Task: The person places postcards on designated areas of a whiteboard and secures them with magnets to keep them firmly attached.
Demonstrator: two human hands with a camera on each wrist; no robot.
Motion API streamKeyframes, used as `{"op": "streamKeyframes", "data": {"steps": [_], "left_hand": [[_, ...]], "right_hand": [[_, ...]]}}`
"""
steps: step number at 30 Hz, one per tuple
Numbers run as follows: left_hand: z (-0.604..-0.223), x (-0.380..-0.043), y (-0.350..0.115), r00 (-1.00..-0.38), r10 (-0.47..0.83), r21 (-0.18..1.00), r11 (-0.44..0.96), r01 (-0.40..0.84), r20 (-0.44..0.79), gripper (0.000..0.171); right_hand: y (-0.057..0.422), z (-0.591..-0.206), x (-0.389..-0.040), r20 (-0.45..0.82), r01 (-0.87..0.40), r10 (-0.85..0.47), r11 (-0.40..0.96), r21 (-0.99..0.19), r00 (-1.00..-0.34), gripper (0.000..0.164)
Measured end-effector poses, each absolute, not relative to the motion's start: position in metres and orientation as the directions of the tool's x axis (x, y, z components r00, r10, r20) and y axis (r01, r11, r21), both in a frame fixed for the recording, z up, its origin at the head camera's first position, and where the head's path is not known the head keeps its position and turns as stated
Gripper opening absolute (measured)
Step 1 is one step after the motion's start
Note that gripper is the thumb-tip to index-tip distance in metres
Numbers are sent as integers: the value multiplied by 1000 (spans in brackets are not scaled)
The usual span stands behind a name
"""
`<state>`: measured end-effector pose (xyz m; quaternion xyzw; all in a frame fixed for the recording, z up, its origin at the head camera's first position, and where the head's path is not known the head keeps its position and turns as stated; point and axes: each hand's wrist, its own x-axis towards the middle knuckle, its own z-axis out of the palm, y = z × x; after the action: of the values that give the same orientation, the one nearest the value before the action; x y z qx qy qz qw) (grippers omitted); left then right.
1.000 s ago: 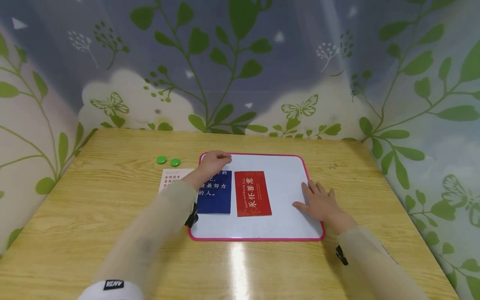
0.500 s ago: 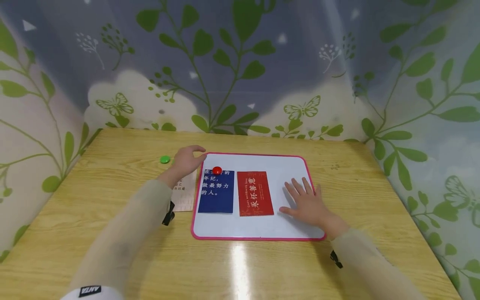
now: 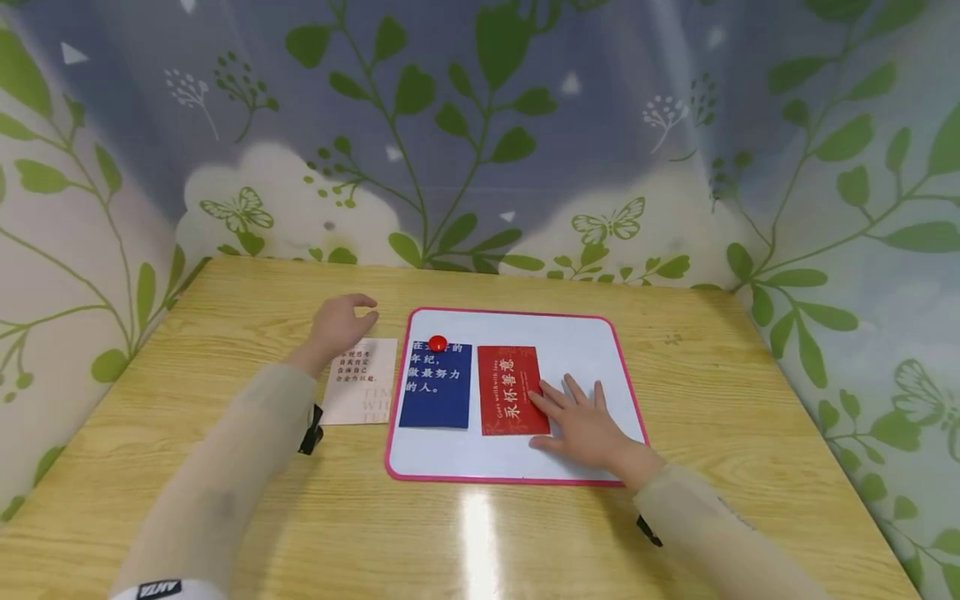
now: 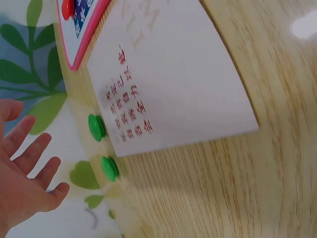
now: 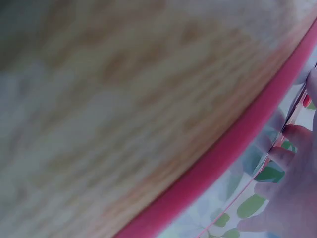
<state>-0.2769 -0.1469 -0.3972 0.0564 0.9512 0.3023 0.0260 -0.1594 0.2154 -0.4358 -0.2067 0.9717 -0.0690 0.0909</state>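
Observation:
My left hand (image 3: 335, 329) is above the table beside the pale card (image 3: 365, 392); its loosely bent fingers hold nothing. In the left wrist view, two green magnets (image 4: 97, 127) lie near that card's edge, close to the hand; in the head view the hand hides them. Spread fingers of my right hand (image 3: 583, 427) reach the right edge of the red card (image 3: 512, 392) on the pink-framed whiteboard (image 3: 585, 337). To its left, the blue card (image 3: 442, 400) lies on the board with a red magnet (image 3: 437, 342) on its top edge.
The whiteboard lies flat on a wood-grain table (image 3: 420, 533). Behind and at both sides stand walls covered in leaf-patterned cloth (image 3: 480, 167). The pale card sits just left of the board, on the bare wood.
My left hand has moved left, off the blue card, leaving the red magnet on its top edge. The right hand has slid left across the board to the red card.

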Motion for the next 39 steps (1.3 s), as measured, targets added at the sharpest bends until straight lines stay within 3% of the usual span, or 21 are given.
{"op": "streamKeyframes", "data": {"steps": [12,17,24,39], "left_hand": [[-390,-283,-157,-994,71,506,862,20,-83,39],[-393,-284,-155,-992,72,400,916,24,-105,39],[-401,-288,-159,-991,73,413,911,20,-114,38],[-419,-296,-168,-991,78,248,968,49,-108,38]], "right_hand": [[203,-432,-161,-110,-327,-337,940,-100,-935,66],[204,-430,-160,-100,-338,-348,935,-110,-932,66],[206,-430,-157,-111,-359,-366,930,-75,-924,66],[202,-432,-163,-135,-375,-380,925,-66,-915,66]]}}
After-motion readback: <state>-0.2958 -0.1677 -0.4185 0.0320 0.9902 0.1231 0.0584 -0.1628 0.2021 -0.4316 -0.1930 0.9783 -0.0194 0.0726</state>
